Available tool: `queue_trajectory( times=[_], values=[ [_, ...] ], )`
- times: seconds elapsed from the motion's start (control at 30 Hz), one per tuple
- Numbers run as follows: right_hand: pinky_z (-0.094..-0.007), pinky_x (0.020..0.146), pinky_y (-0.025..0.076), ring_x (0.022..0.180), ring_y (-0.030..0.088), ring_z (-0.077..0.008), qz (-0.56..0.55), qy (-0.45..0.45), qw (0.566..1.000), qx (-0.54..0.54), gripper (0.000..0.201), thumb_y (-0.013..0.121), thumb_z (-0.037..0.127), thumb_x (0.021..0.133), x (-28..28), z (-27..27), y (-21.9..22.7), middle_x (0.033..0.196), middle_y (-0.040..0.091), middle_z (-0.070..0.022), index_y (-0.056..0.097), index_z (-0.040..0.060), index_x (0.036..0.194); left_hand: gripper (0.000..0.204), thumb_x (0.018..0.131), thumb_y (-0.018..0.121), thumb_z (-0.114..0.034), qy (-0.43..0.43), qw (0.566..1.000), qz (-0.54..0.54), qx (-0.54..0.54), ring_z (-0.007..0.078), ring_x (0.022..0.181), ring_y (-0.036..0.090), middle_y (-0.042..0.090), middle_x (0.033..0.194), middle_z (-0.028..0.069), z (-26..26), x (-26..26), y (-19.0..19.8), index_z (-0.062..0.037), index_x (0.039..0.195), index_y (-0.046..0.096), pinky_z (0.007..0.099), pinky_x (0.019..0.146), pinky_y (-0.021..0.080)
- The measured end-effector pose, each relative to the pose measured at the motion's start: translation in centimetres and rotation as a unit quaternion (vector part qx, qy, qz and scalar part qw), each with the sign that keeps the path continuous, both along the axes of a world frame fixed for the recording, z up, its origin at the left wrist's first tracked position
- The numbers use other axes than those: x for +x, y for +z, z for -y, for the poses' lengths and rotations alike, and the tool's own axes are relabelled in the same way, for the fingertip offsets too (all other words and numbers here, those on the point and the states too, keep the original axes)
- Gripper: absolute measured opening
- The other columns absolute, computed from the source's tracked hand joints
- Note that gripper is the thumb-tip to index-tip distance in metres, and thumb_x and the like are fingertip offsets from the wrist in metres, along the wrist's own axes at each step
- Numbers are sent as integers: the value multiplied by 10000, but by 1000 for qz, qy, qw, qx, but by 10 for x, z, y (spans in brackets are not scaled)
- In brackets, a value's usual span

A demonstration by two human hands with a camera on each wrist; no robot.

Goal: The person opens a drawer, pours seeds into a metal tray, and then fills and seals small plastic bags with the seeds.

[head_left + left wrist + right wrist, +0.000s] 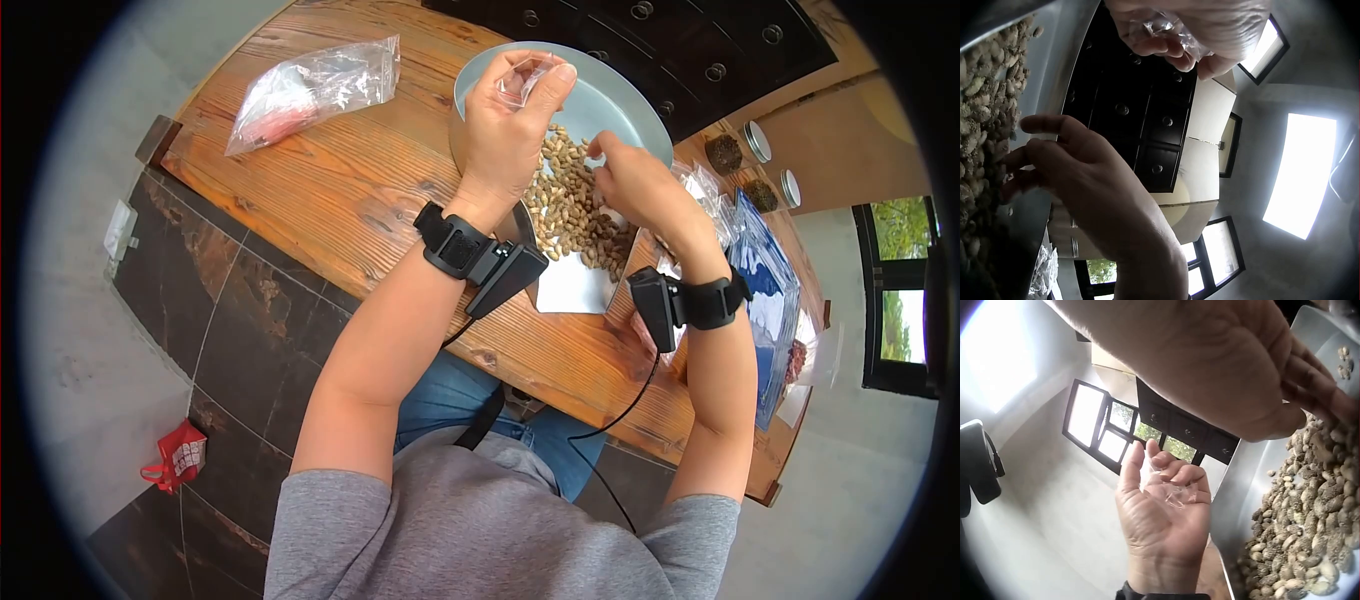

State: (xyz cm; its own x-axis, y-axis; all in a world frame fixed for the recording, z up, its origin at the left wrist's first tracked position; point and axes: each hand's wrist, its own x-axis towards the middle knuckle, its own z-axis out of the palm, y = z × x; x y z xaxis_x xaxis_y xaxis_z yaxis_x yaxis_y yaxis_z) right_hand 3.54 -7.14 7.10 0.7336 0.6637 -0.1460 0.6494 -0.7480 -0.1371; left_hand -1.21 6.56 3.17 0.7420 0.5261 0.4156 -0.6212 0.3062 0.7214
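Note:
A grey metal pan (625,105) on the wooden table holds a heap of small brown, rough-skinned pods (570,205). My left hand (505,135) is raised over the pan's left side, palm up, and holds a small crumpled clear plastic bag (1175,492) between its thumb and curled fingers. My right hand (645,185) reaches down over the right part of the heap. In the left wrist view its fingers (1044,125) are spread and slightly bent, with the tips right at the pods. No pod shows in its grasp.
A clear bag with pink contents (310,95) lies at the table's left. To the right are jars with silver lids (757,142), crinkled plastic and a blue package (765,310). Dark drawers (690,45) stand behind the pan. A red bag (182,455) sits on the floor.

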Motion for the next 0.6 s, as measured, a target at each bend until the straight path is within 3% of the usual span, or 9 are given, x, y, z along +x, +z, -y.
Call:
queue_trajectory(
  times=[0.07,0.13,0.17,0.23,0.27,0.33,0.43,0.6],
  values=[
    [-399,720,461,827,576,-393,-1,9,1000,18,250,540,126,767,-6,5,13,844,586,-271,500,-62,927,194,813,618,-203,0,1000,-1,-2,32,571,446,528,678,-11,0,0,0,-49,920,569,166,509,357],
    [-409,808,424,917,564,-362,-51,12,996,-70,406,663,239,699,-13,11,24,873,597,-249,519,-46,949,194,813,618,-202,-1,1000,0,-4,32,573,449,529,679,-11,0,0,0,-49,921,569,165,510,358],
    [-409,808,424,917,564,-362,-50,12,996,-71,406,663,239,699,-15,16,22,873,597,-249,519,-46,949,194,813,618,-201,-1,1000,0,0,33,574,450,530,681,-10,0,0,0,-48,922,569,165,509,358],
    [-429,986,278,996,519,-337,31,76,985,-152,623,746,319,595,-16,25,9,926,607,-175,503,8,1077,194,813,618,-199,-3,1000,1,4,33,576,451,531,682,-10,0,-1,0,-47,924,568,166,509,359],
    [-429,986,278,996,519,-337,31,75,985,-152,623,746,319,595,-18,27,3,926,607,-175,503,8,1077,195,813,618,-197,-2,1000,-2,4,33,576,451,531,683,-9,1,-1,0,-46,926,568,166,509,359],
    [-471,1048,135,1052,480,-340,67,58,975,-202,678,762,335,558,-22,25,-6,915,608,-174,504,-14,1079,196,812,619,-194,-3,1000,-4,7,34,576,451,532,684,-9,1,-1,1,-45,928,567,166,508,358],
    [-486,1040,160,1038,489,-342,57,23,959,-277,664,768,337,543,-26,15,3,903,605,-180,527,-28,1042,196,809,621,-189,4,1000,-4,2,35,576,449,530,684,-8,0,-1,0,-44,929,566,166,509,358],
    [-483,1021,209,976,533,-321,66,32,960,-272,527,761,297,555,-23,14,3,853,614,-169,572,-22,930,194,807,622,-187,-4,1000,-5,-1,35,576,447,527,683,-9,1,-1,1,-44,927,566,167,508,355]
  ],
)
